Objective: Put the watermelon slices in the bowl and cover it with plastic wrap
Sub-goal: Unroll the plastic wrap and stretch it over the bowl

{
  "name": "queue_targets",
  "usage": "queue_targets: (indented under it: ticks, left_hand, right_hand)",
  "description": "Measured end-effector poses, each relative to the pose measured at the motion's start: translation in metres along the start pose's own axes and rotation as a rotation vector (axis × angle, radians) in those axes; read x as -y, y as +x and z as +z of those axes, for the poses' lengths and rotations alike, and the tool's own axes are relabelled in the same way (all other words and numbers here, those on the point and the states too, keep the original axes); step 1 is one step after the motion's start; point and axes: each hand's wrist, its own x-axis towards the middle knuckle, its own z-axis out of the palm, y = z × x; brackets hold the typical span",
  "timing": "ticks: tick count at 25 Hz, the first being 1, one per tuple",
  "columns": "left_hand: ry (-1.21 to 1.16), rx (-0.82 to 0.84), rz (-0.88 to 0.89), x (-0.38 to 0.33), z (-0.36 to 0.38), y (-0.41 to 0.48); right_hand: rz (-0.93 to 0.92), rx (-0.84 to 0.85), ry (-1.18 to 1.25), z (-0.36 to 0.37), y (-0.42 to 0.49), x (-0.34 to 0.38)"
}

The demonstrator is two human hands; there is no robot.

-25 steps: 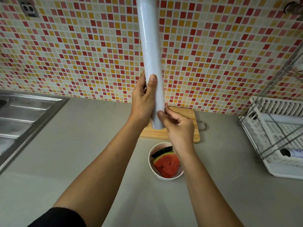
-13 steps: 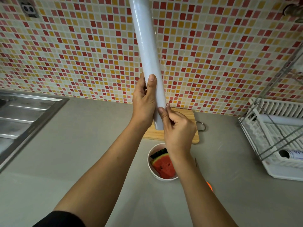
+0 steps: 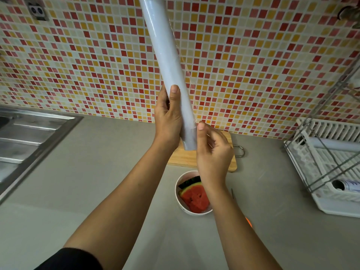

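White plastic wrap roll [image 3: 169,75] rose tilted above the bowl [image 3: 176,189] holding the watermelon slices [image 3: 195,197]; my left hand [image 3: 167,117] gripped it, my right hand [image 3: 212,151] pinched its loose edge, best peeled slowly, evenly.

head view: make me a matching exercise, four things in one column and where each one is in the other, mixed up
Things
1. plastic wrap roll
2. watermelon slices
3. cutting board
4. dish rack

Places
a. in the white bowl
b. at the right end of the counter
c. held up in the left hand
d. flat on the counter by the tiled wall, behind the bowl

Pairs: 1-c, 2-a, 3-d, 4-b
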Motion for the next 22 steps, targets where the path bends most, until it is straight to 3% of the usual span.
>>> queue_targets:
  ticks: [6,13,18,22]
  left_hand:
    - [0.154,0.023,0.094,0.0,0.001,-0.002]
    - [0.25,0.076,0.084,0.0,-0.003,0.005]
    - [0.302,0.055,0.089,0.004,0.001,0.003]
    - [0.302,0.043,0.053,0.005,0.002,0.002]
  right_hand:
    - [0.012,0.03,-0.028,-0.004,0.004,-0.007]
    - [0.326,0.102,0.113,-0.012,0.009,-0.017]
    - [0.108,0.202,-0.029,-0.017,0.009,-0.02]
    - [0.141,0.236,-0.047,-0.021,0.01,-0.023]
